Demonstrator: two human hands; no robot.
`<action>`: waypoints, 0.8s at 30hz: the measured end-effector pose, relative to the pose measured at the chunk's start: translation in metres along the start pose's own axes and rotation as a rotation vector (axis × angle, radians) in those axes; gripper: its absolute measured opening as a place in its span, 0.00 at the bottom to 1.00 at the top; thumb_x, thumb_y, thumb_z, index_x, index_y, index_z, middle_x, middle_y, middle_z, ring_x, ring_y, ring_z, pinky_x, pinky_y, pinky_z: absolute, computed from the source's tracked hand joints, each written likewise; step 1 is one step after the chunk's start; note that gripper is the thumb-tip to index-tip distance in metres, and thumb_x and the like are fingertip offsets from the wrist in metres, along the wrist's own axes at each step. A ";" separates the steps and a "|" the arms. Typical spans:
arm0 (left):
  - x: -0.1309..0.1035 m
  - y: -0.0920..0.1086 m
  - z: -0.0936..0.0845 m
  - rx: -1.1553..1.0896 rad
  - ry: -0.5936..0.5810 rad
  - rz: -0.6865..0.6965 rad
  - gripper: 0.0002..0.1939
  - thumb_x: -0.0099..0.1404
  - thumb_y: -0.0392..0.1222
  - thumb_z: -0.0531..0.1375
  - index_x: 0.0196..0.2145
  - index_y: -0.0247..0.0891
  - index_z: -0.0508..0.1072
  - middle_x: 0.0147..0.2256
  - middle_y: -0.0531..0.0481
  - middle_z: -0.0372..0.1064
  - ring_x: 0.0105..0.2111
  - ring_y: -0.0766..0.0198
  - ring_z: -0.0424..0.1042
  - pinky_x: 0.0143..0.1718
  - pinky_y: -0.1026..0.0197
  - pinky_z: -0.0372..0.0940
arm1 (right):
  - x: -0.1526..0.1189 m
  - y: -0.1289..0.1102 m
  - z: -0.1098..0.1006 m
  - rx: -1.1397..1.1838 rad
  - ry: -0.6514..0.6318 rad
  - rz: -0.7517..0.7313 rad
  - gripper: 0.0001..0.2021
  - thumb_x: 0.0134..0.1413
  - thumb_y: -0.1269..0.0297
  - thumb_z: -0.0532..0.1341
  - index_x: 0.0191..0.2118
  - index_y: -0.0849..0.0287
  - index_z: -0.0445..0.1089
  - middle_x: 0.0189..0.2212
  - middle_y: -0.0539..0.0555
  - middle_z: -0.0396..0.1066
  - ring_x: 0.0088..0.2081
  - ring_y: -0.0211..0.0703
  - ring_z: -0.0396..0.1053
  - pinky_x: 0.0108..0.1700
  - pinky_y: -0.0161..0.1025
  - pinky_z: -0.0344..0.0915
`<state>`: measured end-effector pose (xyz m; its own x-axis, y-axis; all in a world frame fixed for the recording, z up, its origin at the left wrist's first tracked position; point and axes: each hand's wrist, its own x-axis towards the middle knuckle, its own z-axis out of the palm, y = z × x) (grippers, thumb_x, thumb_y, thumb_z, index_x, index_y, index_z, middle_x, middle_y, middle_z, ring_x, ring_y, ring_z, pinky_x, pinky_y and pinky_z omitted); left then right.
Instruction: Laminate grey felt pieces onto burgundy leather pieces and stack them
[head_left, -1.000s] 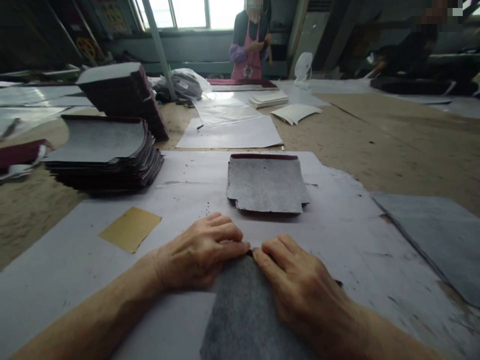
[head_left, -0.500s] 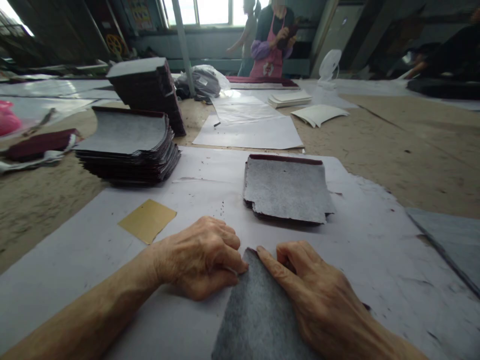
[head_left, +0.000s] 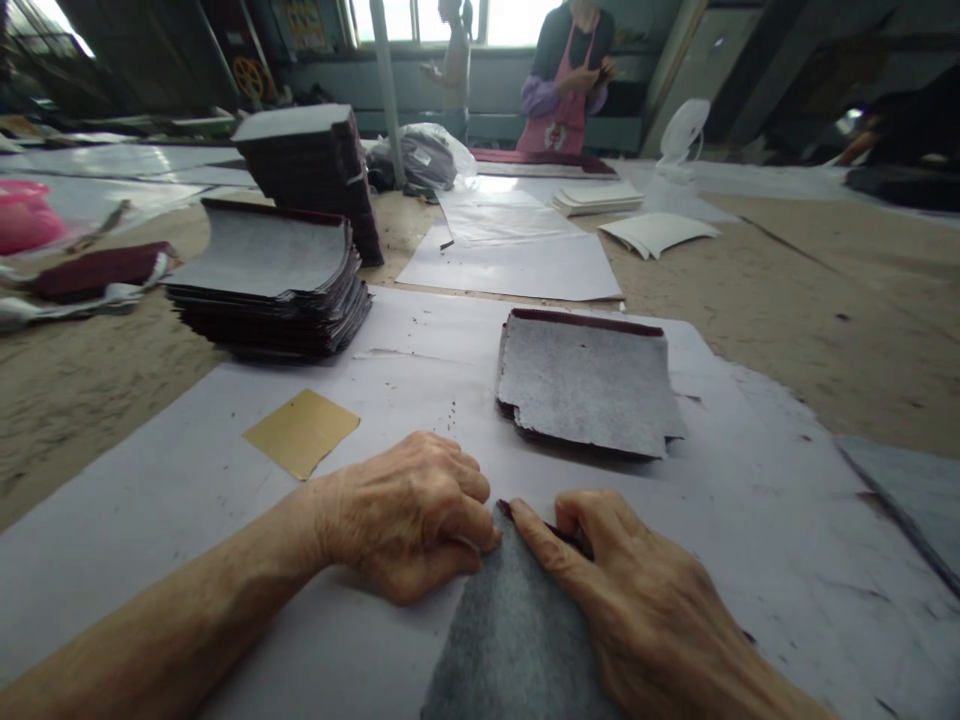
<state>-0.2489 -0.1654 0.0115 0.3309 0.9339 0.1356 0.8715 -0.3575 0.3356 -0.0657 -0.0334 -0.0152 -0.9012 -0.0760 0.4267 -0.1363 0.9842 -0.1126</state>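
A grey-backed fabric piece [head_left: 517,640] lies on white paper close in front of me, its narrow end pointing away. At that end a bit of dark red cloth is turned over. My left hand [head_left: 412,515] is closed, thumb and forefinger at the left edge of the tip. My right hand [head_left: 645,590] has its forefinger pressed along the right edge near the tip, its other fingers curled under, with a dark red edge beside them. Just beyond sits a small stack of grey-backed dark red pieces [head_left: 589,380]. A tan card square [head_left: 302,433] lies past my left wrist.
At the left stand a curved stack of grey-backed pieces [head_left: 262,260] and a taller dark stack [head_left: 315,170]. White sheets [head_left: 510,262] and a small white fan [head_left: 681,135] are farther back. A person in a pink apron [head_left: 562,110] stands across the table.
The whole view has shifted slightly, with things now a little farther right. At the fabric tip, more dark red cloth shows under my right forefinger. Both hands keep nearly the same pose.
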 end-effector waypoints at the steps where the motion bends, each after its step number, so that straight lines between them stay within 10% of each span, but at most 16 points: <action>1: 0.000 0.000 0.000 0.000 0.001 0.001 0.05 0.57 0.36 0.55 0.29 0.39 0.72 0.21 0.53 0.63 0.24 0.65 0.63 0.30 0.60 0.58 | 0.001 0.000 0.000 0.014 -0.006 0.010 0.23 0.49 0.80 0.46 0.52 0.65 0.62 0.32 0.58 0.61 0.32 0.42 0.63 0.28 0.37 0.66; 24: -0.002 -0.003 -0.001 -0.068 0.018 -0.013 0.05 0.57 0.36 0.55 0.29 0.38 0.72 0.21 0.53 0.62 0.24 0.65 0.63 0.31 0.60 0.59 | 0.000 0.002 -0.002 0.245 0.065 0.173 0.21 0.55 0.77 0.49 0.55 0.63 0.59 0.34 0.56 0.62 0.32 0.37 0.63 0.31 0.34 0.67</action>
<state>-0.2521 -0.1659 0.0117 0.3126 0.9385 0.1469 0.8490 -0.3454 0.3998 -0.0650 -0.0307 -0.0142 -0.8925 0.1080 0.4380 -0.0850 0.9132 -0.3985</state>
